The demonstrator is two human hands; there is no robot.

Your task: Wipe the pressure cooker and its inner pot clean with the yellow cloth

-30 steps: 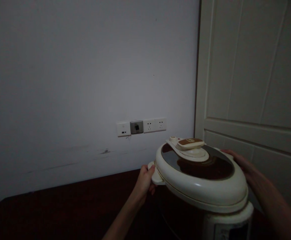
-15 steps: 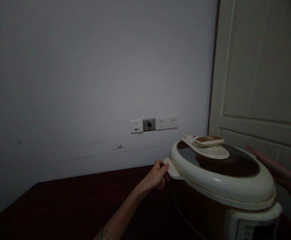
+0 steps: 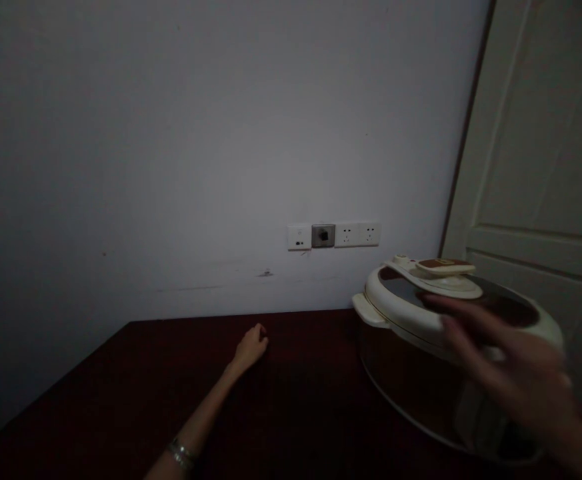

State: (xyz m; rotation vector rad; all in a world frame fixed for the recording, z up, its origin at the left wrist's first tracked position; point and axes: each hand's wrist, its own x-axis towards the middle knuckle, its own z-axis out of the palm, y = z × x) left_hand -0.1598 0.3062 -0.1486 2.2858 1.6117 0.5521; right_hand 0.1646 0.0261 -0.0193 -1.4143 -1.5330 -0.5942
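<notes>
A cream and brown electric pressure cooker (image 3: 421, 360) stands on the dark wooden table (image 3: 121, 400) at the right, its lid on with a cream handle on top. My left hand (image 3: 251, 348) rests on the table well to the left of the cooker, fingers curled loosely, holding nothing I can make out. My right hand (image 3: 501, 363) hovers in front of the cooker, blurred, with fingers stretched out and apart, holding nothing. A bracelet (image 3: 182, 453) sits on my left wrist.
A row of wall sockets and a switch (image 3: 334, 235) sits on the pale wall above the table's far edge. A cream panelled door (image 3: 545, 173) stands behind the cooker on the right.
Both hands have let go of the cooker. My left hand moved left and down onto the table; my right hand came forward across the cooker's front. The view has turned left.
</notes>
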